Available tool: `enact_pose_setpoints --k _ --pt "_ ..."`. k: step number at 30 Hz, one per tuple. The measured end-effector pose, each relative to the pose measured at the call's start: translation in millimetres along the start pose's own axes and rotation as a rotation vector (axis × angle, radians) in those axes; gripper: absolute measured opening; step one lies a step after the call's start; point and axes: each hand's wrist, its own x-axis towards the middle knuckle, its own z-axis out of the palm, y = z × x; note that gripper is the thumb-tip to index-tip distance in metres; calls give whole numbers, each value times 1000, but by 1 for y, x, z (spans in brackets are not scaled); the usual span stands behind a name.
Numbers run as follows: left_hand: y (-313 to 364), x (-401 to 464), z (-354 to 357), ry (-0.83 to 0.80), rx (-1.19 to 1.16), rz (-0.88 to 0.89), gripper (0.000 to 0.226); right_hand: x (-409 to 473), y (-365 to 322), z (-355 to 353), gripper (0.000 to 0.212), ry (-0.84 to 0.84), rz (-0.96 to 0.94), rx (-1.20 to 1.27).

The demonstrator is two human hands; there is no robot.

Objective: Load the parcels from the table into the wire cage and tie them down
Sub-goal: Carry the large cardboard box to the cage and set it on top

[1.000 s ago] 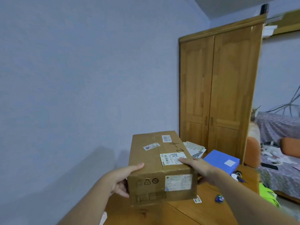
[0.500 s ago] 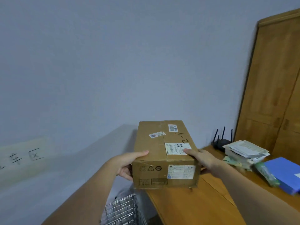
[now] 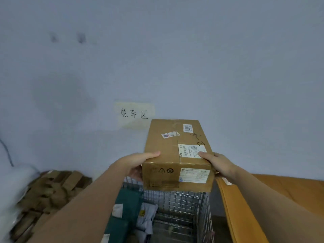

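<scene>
1. Now the box [image 3: 177, 151] is up in the air, above the far end of the cage [image 3: 184, 214]. It does not rest on anything.
2. It is a brown cardboard box with white stickers on top and on the near side. Some black pen marks are on top too.
3. The left hand [image 3: 138, 162] holds the box's left near corner. Its thumb lies flat on top and the fingers wrap under the side, so this grip is pressed onto the box.
4. The right hand [image 3: 217, 163] holds the right near corner the same way, thumb on a white sticker. This grip is pressed onto the box too.
5. Both bare arms reach out from the bottom of the view.
6. The cage is made of thin silver wire. Its right part looks bare.
7. A green parcel [image 3: 126, 207] and a grey bag [image 3: 145, 218] lie in the left part of the cage, touching each other.
8. The wood counter [image 3: 287, 188] is just right of the cage.
9. A pile of brown cardboard [image 3: 43, 195] lies on the floor, left of the cage.
10. A paper sign [image 3: 134, 114] with black writing is stuck on the wall behind the box.
</scene>
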Motion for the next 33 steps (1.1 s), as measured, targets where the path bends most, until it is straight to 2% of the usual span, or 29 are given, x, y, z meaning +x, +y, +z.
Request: enact_pose_setpoints --k 5,15,20,26,33 --pt "-54 -21 -47 103 -43 -58 104 12 -16 66 44 -135 -31 -45" --pt "-125 4 -136 205 -138 -141 96 62 -31 181 39 -221 -59 -22" --pt "-163 34 -167 187 -177 -151 90 88 -8 237 44 -205 -49 11" --pt "-209 88 -168 145 -187 -225 89 122 34 271 38 -253 58 14" --pt "-265 171 -166 115 -270 -395 92 190 87 309 59 -358 179 11"
